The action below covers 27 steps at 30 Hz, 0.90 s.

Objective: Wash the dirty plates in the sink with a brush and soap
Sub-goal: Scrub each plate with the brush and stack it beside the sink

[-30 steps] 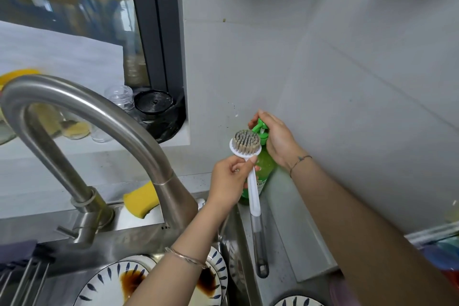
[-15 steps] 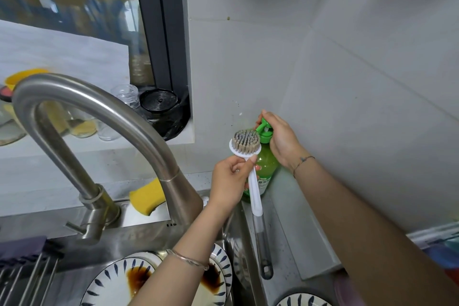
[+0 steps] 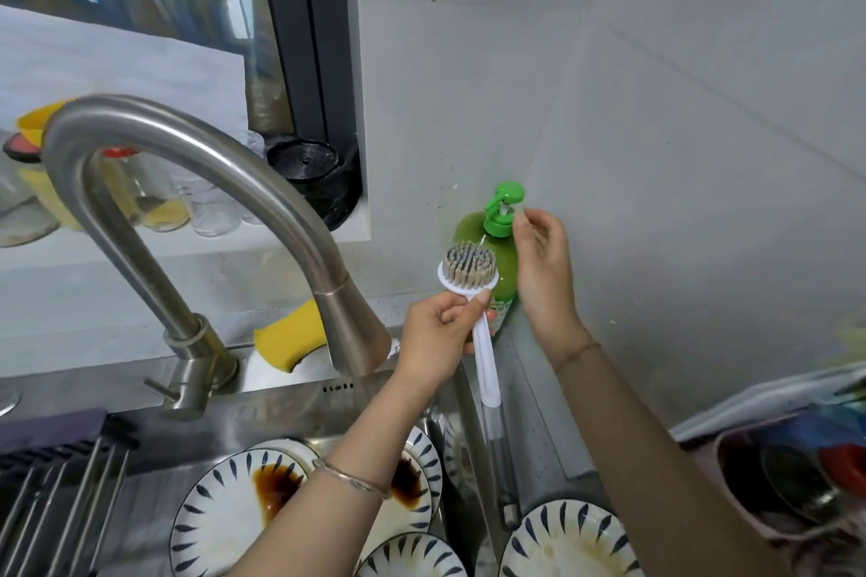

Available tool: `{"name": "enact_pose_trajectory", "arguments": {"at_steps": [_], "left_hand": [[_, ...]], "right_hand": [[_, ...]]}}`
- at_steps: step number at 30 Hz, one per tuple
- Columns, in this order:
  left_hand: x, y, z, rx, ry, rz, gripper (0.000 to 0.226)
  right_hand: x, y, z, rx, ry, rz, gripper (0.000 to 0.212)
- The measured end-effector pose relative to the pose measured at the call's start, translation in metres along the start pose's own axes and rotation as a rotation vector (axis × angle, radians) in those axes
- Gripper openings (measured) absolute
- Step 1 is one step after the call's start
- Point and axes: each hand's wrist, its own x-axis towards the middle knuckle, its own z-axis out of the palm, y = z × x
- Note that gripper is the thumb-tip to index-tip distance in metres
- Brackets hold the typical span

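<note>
Currently, you are at the soap-loading step, and by the look of the sink no washing has begun. Your left hand (image 3: 440, 333) grasps the brush (image 3: 468, 267) at the neck just below the head, fingers curled around the white handle, bristles facing up. The brush head sits under the spout of the soap bottle (image 3: 471, 225), which stands at 1 o'clock from the brush head, close to the wall. Your right hand (image 3: 543, 262) is at 3 o'clock from the bottle, just beside the pump collar. Its fingers are loosely curled and grasp nothing, and the pump head (image 3: 508, 192) above it stands raised. Whether a fingertip touches the collar cannot be determined. Whether soap has reached the bristles is too small to confirm. The dirty plates (image 3: 220, 515) lie in the sink (image 3: 262, 431) at 6 to 7 o'clock of the view, under your left forearm. Several carry brown sauce stains and none shows suds. One more plate lies at 5 o'clock, past the divider. No water stream is visible at the faucet (image 3: 197, 155), at 10 o'clock. A yellow sponge (image 3: 290, 337) rests at 9 o'clock from your left hand. Remaining work, as judged: verify soap on the bristles, carry the brush down to the sink, scrub each plate, then rinse.
</note>
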Motion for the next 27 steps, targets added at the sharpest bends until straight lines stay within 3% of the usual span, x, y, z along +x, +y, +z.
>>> {"name": "enact_pose_trajectory", "arguments": {"at_steps": [3, 8, 10, 17, 19, 21, 24, 27], "left_hand": [[-0.017, -0.01, -0.003, 0.026, -0.022, 0.007, 0.021], [-0.045, -0.027, -0.01, 0.011, 0.026, -0.006, 0.022], [-0.059, -0.033, -0.012, 0.041, 0.027, 0.0, 0.024], [-0.1, -0.063, -0.063, 0.157, -0.128, -0.155, 0.045], [-0.11, -0.092, -0.093, 0.293, -0.093, -0.255, 0.043], [-0.119, -0.131, -0.127, 0.612, -0.115, -0.346, 0.038], [-0.127, -0.175, -0.155, 0.952, -0.297, -0.493, 0.059], [-0.132, -0.194, -0.155, 1.062, -0.423, -0.539, 0.049]], "right_hand": [[-0.065, 0.014, -0.016, -0.037, 0.05, 0.053, 0.002], [-0.138, 0.029, -0.031, -0.085, -0.285, 0.457, 0.055], [-0.157, 0.028, -0.031, -0.066, -0.334, 0.559, 0.061], [-0.208, 0.047, -0.035, 0.036, -0.338, 0.543, 0.047], [-0.216, 0.05, -0.037, 0.092, -0.342, 0.535, 0.047], [-0.226, 0.055, -0.038, 0.097, -0.352, 0.526, 0.048], [-0.237, 0.061, -0.041, 0.096, -0.367, 0.52, 0.048], [-0.246, 0.064, -0.041, 0.083, -0.368, 0.529, 0.048]]}}
